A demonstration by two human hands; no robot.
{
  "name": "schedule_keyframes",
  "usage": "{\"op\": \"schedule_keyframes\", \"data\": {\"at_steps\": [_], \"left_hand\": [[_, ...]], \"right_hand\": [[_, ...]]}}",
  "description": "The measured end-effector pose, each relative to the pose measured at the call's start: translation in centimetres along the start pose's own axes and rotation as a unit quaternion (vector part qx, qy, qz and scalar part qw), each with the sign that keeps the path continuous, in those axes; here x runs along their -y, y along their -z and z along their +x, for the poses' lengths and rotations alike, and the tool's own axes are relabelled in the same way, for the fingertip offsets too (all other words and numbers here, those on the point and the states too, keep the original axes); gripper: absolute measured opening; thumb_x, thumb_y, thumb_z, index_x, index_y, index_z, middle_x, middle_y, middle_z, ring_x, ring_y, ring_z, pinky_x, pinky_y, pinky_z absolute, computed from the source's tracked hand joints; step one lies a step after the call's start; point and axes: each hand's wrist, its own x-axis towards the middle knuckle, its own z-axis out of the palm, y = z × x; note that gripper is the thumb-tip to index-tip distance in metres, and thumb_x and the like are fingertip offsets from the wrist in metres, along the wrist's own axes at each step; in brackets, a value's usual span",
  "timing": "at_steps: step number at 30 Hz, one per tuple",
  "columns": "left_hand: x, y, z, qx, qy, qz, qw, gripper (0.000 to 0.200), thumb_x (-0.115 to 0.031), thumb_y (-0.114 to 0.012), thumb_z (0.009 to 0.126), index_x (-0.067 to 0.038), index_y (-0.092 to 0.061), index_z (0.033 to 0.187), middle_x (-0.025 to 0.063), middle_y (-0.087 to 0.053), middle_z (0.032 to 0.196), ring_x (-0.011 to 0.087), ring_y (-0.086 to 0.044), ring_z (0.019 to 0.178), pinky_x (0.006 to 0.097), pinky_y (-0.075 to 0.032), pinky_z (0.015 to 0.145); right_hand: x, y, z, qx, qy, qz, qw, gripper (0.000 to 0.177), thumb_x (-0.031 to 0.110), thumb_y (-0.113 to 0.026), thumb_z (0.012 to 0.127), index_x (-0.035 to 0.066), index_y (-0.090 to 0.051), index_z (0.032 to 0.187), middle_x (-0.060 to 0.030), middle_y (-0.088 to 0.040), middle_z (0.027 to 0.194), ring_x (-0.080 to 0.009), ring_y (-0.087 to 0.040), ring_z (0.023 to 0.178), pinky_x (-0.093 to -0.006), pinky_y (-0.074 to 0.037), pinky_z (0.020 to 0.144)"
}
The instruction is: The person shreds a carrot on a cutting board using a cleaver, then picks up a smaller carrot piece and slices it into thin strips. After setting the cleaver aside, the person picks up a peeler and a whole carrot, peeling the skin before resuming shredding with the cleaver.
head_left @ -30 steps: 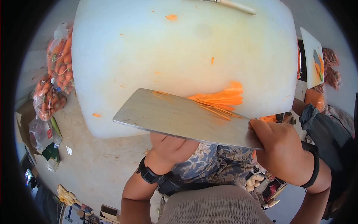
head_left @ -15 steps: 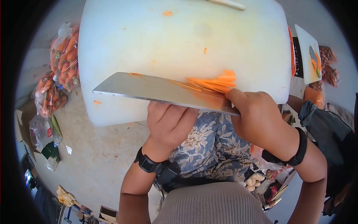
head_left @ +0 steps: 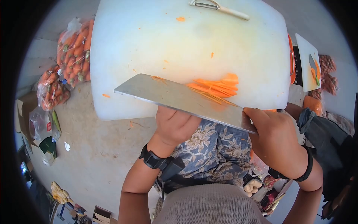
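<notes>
My right hand (head_left: 278,140) grips a wide-bladed cleaver (head_left: 167,99) at its right end, its handle hidden in my fist. The blade lies slanted over the near edge of the white cutting board (head_left: 149,41), with thin carrot shreds stuck on it. Beyond the blade, a fanned bunch of carrot strips (head_left: 222,84) rests on the board, touching or very near the steel. Below the blade, my left hand (head_left: 173,128) has its fingers curled; the cleaver covers the fingertips and whatever is in them.
A white peeler (head_left: 233,13) lies at the board's far side. Small carrot scraps (head_left: 180,19) are scattered about. Bags of carrots (head_left: 74,52) stand on the floor at left. At right, another person's sleeve (head_left: 324,127) is near a second board (head_left: 304,48) with a knife.
The cleaver and both hands have shifted slightly right in view, and the blade tilts more steeply. The carrot strips look more spread out. The view has moved, showing more of the peeler.
</notes>
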Motion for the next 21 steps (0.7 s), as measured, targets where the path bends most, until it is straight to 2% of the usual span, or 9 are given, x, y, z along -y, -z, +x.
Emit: {"op": "schedule_keyframes", "data": {"at_steps": [2, 3, 8, 10, 11, 13, 18, 20, 21], "left_hand": [[-0.02, -0.02, -0.39, 0.005, 0.006, -0.005, 1.0, 0.022, -0.005, -0.069, 0.06, -0.008, -0.073, 0.082, 0.003, -0.068, 0.093, 0.023, -0.061, 0.092, 0.037, -0.052, 0.082], [0.0, -0.03, -0.56, 0.006, 0.006, -0.01, 1.0, 0.023, -0.005, -0.069, 0.059, -0.009, -0.073, 0.081, 0.0024, -0.068, 0.094, 0.0233, -0.062, 0.092, 0.0374, -0.052, 0.084], [-0.19, 0.4, -0.04, 0.011, 0.01, -0.017, 1.0, 0.022, -0.005, -0.069, 0.058, -0.009, -0.072, 0.08, 0.0021, -0.069, 0.093, 0.0234, -0.063, 0.09, 0.038, -0.052, 0.085], [-0.35, 0.58, -0.11, 0.031, 0.066, -0.082, 0.994, 0.021, -0.005, -0.068, 0.058, -0.009, -0.072, 0.078, 0.0019, -0.068, 0.092, 0.0228, -0.063, 0.089, 0.0376, -0.053, 0.084], [-0.29, 0.58, -0.09, 0.032, 0.067, -0.082, 0.994, 0.021, -0.005, -0.068, 0.058, -0.009, -0.072, 0.078, 0.0019, -0.068, 0.092, 0.0228, -0.063, 0.089, 0.0376, -0.053, 0.084], [-0.08, 0.52, 0.0, 0.02, 0.008, -0.016, 1.0, 0.021, -0.005, -0.068, 0.058, -0.009, -0.072, 0.078, 0.0016, -0.068, 0.091, 0.0218, -0.063, 0.088, 0.0366, -0.053, 0.083], [-0.11, 0.46, 0.1, 0.014, 0.001, -0.001, 1.0, 0.02, -0.005, -0.067, 0.057, -0.009, -0.072, 0.077, 0.0014, -0.069, 0.092, 0.0212, -0.062, 0.089, 0.0361, -0.053, 0.083], [-0.14, 0.52, 0.12, 0.016, 0.002, -0.002, 1.0, 0.02, -0.004, -0.067, 0.057, -0.009, -0.072, 0.077, 0.0013, -0.069, 0.092, 0.0213, -0.061, 0.09, 0.0362, -0.053, 0.084], [-0.17, 0.58, 0.1, 0.023, 0.008, -0.009, 1.0, 0.02, -0.004, -0.067, 0.057, -0.009, -0.072, 0.077, 0.0013, -0.069, 0.092, 0.0212, -0.061, 0.091, 0.0364, -0.053, 0.084]], "right_hand": [[-0.43, -0.41, -0.43, -0.027, 0.018, -0.03, 0.999, 0.018, 0.001, -0.063, 0.069, 0.001, -0.056, 0.085, -0.0111, -0.056, 0.061, -0.0298, -0.06, 0.056, -0.0398, -0.048, 0.053], [-0.52, -0.35, -0.48, -0.025, 0.019, -0.029, 0.999, 0.018, 0.001, -0.063, 0.069, 0.001, -0.056, 0.085, -0.0111, -0.056, 0.061, -0.0298, -0.06, 0.056, -0.0398, -0.048, 0.053], [-0.63, -0.28, -0.81, -0.031, 0.025, -0.034, 0.999, 0.025, 0.0, -0.062, 0.07, -0.002, -0.058, 0.094, -0.0118, -0.056, 0.063, -0.0295, -0.06, 0.056, -0.0392, -0.048, 0.053], [-0.55, -0.17, -0.91, -0.037, 0.026, -0.031, 0.999, 0.027, 0.0, -0.062, 0.07, -0.003, -0.058, 0.096, -0.0117, -0.056, 0.063, -0.0294, -0.06, 0.056, -0.0393, -0.048, 0.053], [-0.54, -0.11, -0.93, -0.044, 0.026, -0.028, 0.998, 0.029, 0.0, -0.062, 0.07, -0.003, -0.059, 0.098, -0.0116, -0.056, 0.063, -0.0293, -0.06, 0.056, -0.0395, -0.048, 0.053], [-0.71, -0.05, -0.86, -0.038, 0.026, -0.028, 0.999, 0.029, 0.0, -0.062, 0.07, -0.004, -0.059, 0.099, -0.0115, -0.056, 0.063, -0.0292, -0.06, 0.056, -0.0394, -0.048, 0.053], [-1.07, -0.18, -0.71, -0.023, 0.029, -0.031, 0.999, 0.028, 0.0, -0.061, 0.07, -0.003, -0.058, 0.098, -0.0109, -0.055, 0.062, -0.029, -0.059, 0.055, -0.0387, -0.048, 0.052], [-0.97, 0.15, -0.61, 0.018, -0.004, -0.024, 1.0, 0.037, -0.006, -0.066, 0.065, -0.002, -0.061, 0.101, -0.0152, -0.062, 0.072, -0.0334, -0.063, 0.064, -0.0409, -0.049, 0.056], [-1.02, 0.11, -0.51, 0.019, -0.005, -0.024, 1.0, 0.037, -0.006, -0.066, 0.065, -0.002, -0.061, 0.101, -0.0152, -0.062, 0.072, -0.0334, -0.063, 0.064, -0.0409, -0.049, 0.056]]}}
